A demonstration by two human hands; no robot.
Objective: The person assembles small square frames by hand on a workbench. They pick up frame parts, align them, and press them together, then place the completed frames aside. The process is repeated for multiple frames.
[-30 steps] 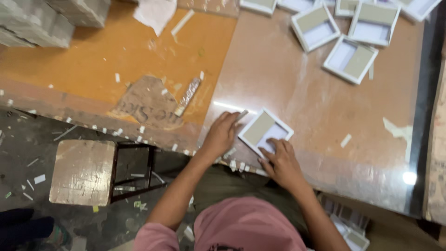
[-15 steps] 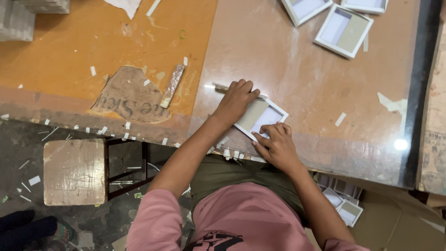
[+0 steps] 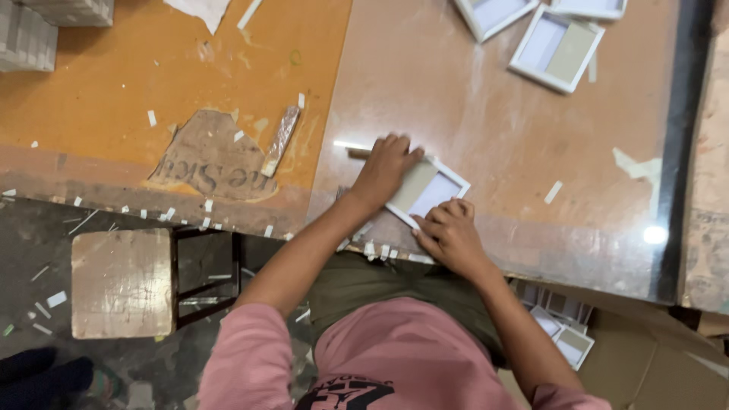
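Observation:
A small white-framed square panel lies on the glass-topped table near its front edge. My left hand lies across the frame's upper left corner and over a thin stick-like tool whose end pokes out to the left. My right hand presses its fingertips on the frame's lower edge. Both arms wear pink sleeves.
More white frames lie at the far side of the table. An orange board with torn paper and a wrapped stick lies to the left. A wooden stool stands below left. Several frames fill a box at lower right.
The view has shifted down, so the far frames slide toward the top. My left hand moved from the frame's left side onto its upper corner; my right hand stays at the lower edge.

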